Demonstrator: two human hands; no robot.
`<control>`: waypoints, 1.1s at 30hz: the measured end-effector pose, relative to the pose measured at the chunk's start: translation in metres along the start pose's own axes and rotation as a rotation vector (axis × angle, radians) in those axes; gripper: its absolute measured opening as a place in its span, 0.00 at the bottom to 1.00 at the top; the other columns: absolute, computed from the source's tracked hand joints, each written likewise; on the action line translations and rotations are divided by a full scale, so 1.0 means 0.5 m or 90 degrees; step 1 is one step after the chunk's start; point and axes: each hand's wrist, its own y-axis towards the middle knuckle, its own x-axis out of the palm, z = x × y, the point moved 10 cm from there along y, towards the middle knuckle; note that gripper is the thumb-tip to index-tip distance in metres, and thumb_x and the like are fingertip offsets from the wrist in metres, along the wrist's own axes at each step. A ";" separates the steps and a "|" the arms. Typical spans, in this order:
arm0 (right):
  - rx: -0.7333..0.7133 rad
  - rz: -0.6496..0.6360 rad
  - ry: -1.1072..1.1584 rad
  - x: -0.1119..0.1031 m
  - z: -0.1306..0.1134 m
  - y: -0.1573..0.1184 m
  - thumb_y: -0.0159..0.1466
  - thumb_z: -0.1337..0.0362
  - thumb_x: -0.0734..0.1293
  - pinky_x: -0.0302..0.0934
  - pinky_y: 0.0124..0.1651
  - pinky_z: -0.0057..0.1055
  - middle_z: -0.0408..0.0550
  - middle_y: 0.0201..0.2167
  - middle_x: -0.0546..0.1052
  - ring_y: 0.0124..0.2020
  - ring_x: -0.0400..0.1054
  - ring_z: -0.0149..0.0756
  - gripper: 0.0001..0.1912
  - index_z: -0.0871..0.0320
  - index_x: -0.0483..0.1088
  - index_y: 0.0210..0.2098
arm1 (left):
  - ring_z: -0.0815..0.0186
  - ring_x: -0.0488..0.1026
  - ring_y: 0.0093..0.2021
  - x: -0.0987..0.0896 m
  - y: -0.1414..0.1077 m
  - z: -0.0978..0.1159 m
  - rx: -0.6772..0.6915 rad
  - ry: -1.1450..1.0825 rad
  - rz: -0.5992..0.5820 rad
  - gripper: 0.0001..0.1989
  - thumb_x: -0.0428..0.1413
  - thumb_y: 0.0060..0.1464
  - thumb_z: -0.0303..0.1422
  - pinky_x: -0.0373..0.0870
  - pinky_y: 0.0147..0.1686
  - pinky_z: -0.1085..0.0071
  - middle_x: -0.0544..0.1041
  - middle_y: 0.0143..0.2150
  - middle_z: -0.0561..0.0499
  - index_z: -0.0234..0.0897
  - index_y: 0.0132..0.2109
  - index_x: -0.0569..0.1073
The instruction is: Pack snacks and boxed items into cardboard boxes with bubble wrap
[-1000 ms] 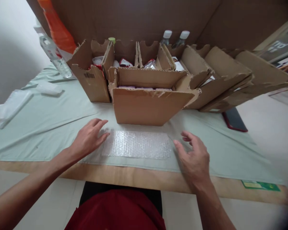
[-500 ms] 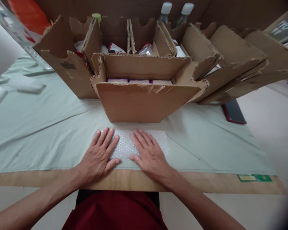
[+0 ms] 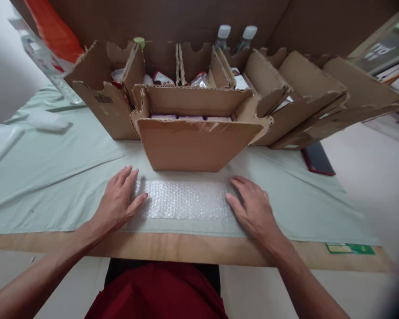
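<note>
A flat rectangle of clear bubble wrap (image 3: 186,200) lies on the pale green cloth near the table's front edge. At its left end is my left hand (image 3: 118,197), thumb and fingers apart, the thumb over the wrap's edge. My right hand (image 3: 252,206) is at the opposite end, fingers slightly curved and thumb spread, close to the wrap's right edge; whether it touches the wrap I cannot tell. Neither hand grips anything. Just beyond the wrap stands a cardboard box (image 3: 199,144) with purple-edged packs (image 3: 191,118) inside.
Behind stands a row of cardboard bins (image 3: 99,106) holding packets and bottles (image 3: 223,37). More bubble wrap (image 3: 48,120) and a clear plastic bottle (image 3: 64,86) are at the left. A dark flat object (image 3: 317,158) lies right, a green packet (image 3: 350,249) at the front edge.
Both hands have moved apart, from lying flat on the middle of the bubble wrap to its two ends, uncovering it. The camera view has shifted slightly.
</note>
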 end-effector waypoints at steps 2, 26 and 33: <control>-0.004 -0.010 0.025 0.023 -0.019 0.026 0.70 0.50 0.60 0.64 0.59 0.56 0.64 0.61 0.74 0.62 0.69 0.59 0.24 0.62 0.73 0.53 | 0.36 0.59 0.72 0.010 0.007 -0.020 -0.022 0.014 -0.001 0.26 0.55 0.61 0.47 0.61 0.67 0.37 0.66 0.69 0.31 0.34 0.59 0.71; -0.134 0.061 0.191 -0.148 -0.143 -0.021 0.71 0.63 0.61 0.77 0.49 0.46 0.45 0.43 0.85 0.43 0.81 0.44 0.15 0.46 0.80 0.47 | 0.63 0.81 0.38 -0.180 -0.013 0.161 0.203 -0.176 0.210 0.14 0.52 0.64 0.25 0.79 0.38 0.68 0.84 0.38 0.49 0.42 0.48 0.79; -0.173 0.377 0.102 -0.429 -0.185 0.138 0.70 0.63 0.66 0.69 0.58 0.41 0.51 0.52 0.81 0.52 0.76 0.46 0.14 0.54 0.78 0.53 | 0.59 0.77 0.53 -0.414 0.112 0.198 0.227 -0.031 0.483 0.15 0.56 0.65 0.34 0.72 0.57 0.60 0.81 0.53 0.49 0.39 0.57 0.75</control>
